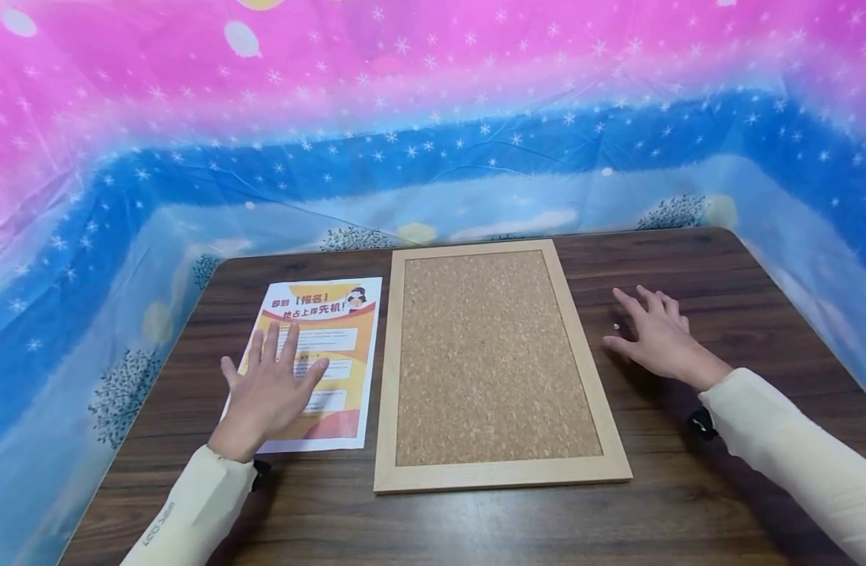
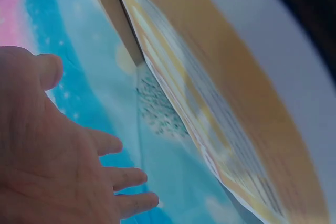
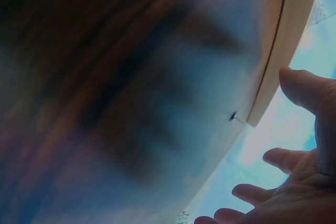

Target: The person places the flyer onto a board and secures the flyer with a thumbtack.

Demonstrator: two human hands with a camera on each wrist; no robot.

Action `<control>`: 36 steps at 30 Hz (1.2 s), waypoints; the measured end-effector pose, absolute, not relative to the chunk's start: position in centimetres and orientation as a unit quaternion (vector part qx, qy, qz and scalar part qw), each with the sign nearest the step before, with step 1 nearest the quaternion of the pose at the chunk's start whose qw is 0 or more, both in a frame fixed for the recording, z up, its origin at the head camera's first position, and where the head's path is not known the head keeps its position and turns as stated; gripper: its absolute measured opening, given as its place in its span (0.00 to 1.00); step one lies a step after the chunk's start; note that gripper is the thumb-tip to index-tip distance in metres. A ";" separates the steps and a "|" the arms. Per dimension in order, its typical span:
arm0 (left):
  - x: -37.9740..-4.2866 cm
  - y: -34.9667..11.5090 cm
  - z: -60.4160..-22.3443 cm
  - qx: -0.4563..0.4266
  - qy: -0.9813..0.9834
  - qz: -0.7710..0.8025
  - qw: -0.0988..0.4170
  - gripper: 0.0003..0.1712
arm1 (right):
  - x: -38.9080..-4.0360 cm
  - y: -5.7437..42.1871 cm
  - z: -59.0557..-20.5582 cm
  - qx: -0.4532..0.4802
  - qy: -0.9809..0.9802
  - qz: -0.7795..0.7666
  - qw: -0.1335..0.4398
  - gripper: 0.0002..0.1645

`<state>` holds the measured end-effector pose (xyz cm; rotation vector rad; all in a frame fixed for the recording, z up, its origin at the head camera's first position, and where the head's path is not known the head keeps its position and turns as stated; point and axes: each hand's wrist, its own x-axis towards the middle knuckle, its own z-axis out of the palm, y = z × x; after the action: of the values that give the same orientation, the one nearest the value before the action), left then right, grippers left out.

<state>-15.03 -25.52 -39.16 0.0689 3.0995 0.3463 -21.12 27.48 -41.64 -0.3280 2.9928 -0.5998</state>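
A printed poster (image 1: pixel 370 354), orange and white with Chinese text, lies on the left of the table. Over it hovers my left hand (image 1: pixel 270 393), fingers spread and holding nothing; the left wrist view shows the palm (image 2: pixel 58 150) apart from the sheet. To the poster's right lies a cork board (image 1: pixel 489 362) in a pale wooden frame. My right hand (image 1: pixel 662 342) is above the table right of the board, its fingers loosely extended with nothing in them. By its thumb and forefinger is a tiny thumbtack-like pin (image 1: pixel 616 326), which also shows in the right wrist view (image 3: pixel 233 115).
The dark wood-grain table (image 1: pixel 503 527) has rounded far corners. A pink and blue curtain (image 1: pixel 433 157) with snowflakes hangs around its back and sides. Black bands (image 1: pixel 702 424) sit at both wrists, by the cream sleeves.
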 end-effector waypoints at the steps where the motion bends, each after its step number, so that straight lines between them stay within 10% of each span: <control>1: -14.9 -25.9 -39.2 0.018 0.993 0.114 0.014 0.50 | -21.2 27.7 -41.8 -0.106 0.974 -0.195 0.037 0.50; 36: -15.4 -31.9 -39.3 -0.126 0.976 0.103 0.145 0.44 | -23.3 28.3 -42.3 -0.125 0.970 -0.208 -0.004 0.02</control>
<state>-15.41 -31.95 -39.27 -0.3627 2.8110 0.2963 -23.27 28.31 -42.28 -0.3948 3.0556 -0.6536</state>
